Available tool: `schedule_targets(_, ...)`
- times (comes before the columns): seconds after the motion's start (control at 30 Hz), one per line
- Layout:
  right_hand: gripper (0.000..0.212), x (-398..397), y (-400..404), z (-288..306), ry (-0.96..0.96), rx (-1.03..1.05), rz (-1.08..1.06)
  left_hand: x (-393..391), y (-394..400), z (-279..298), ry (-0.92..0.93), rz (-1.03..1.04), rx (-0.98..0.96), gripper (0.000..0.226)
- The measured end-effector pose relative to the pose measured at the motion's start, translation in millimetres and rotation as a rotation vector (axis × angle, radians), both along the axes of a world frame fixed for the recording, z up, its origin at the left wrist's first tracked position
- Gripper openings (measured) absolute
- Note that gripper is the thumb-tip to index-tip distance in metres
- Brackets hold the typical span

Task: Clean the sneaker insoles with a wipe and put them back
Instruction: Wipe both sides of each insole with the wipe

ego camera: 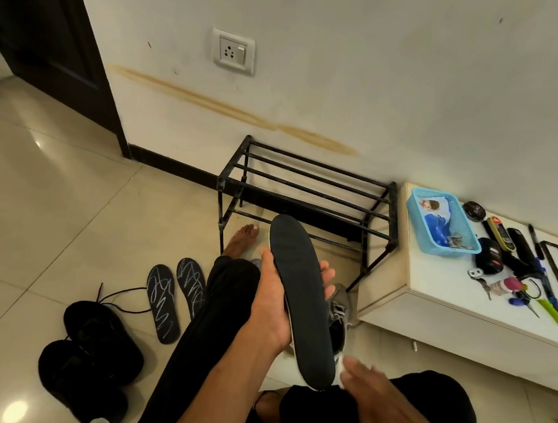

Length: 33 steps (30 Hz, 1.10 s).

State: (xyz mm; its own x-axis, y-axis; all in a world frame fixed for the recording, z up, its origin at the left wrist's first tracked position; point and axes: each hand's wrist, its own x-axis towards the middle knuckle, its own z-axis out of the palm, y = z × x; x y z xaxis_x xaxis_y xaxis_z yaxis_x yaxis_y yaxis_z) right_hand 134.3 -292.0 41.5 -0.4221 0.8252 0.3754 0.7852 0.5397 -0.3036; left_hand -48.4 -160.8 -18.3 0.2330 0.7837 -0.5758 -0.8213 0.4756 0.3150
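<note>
Nearest, the right hand [384, 405] pinches a white wipe [339, 369] against the heel of one dark insole [302, 300], which the left hand [278, 301] grips mid-length, fingers curled round it. Two more insoles [175, 298] and two black sneakers [94, 353] lie on the floor [30, 202]. One blue basket [441, 221] holding packets sits at the white cabinet's [448, 318] back corner.

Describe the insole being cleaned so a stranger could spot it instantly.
Start at the black metal shoe rack against the wall. Just in front of it, the left hand grips a long dark insole in the air. Unlike the two insoles on the floor, scribbled with white, its face is plain.
</note>
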Motion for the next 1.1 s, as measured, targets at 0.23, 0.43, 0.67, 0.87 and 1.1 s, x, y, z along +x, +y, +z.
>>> schedule_targets(0.23,0.03,-41.0,52.2,25.4,0.872,-0.495,-0.419,-1.7,-7.5,3.3,0.086,-0.044,-0.029,0.085)
schedule_targets(0.43,0.04,-29.6,50.6,21.9,1.603,-1.038,-0.554,-1.6,-15.3,9.9,0.181,-0.137,-0.061,0.071)
schedule_targets(0.67,0.03,-11.2,28.0,24.9,1.758,-1.124,-0.468,2.3,-44.5,31.8,0.213,-0.232,0.02,0.061)
schedule_targets(0.87,0.038,4.4,20.7,15.7,1.723,-1.084,-0.486,-0.9,-66.5,46.5,0.209,-0.193,-0.004,0.069)
schedule_targets(1.1,0.035,6.6,13.6,25.6,1.632,-0.969,-0.533,1.4,-74.8,47.5,0.217,-0.167,-0.041,0.073)
